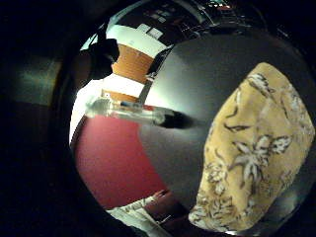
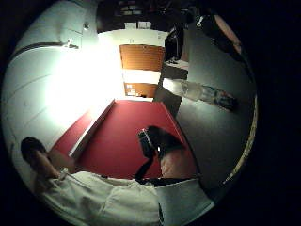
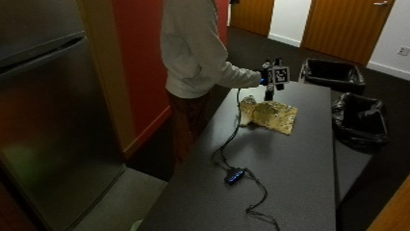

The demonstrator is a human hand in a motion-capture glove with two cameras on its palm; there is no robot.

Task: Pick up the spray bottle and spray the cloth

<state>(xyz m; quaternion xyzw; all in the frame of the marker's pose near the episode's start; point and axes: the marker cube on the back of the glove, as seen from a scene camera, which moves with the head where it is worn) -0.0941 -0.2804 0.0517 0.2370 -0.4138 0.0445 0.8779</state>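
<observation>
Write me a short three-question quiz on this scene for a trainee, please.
1. True or false: the spray bottle stands upright on the cloth.
2. The cloth is: A) plain red; B) yellow with a floral print; C) blue striped.
3. Fill in: the spray bottle lies on its side on the dark ___.
Key: 1 false, it lies apart from the cloth; 2 B; 3 table.

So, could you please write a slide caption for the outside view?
A person's black-gloved right hand hovers above a yellow floral cloth lying on a dark grey table.
</observation>
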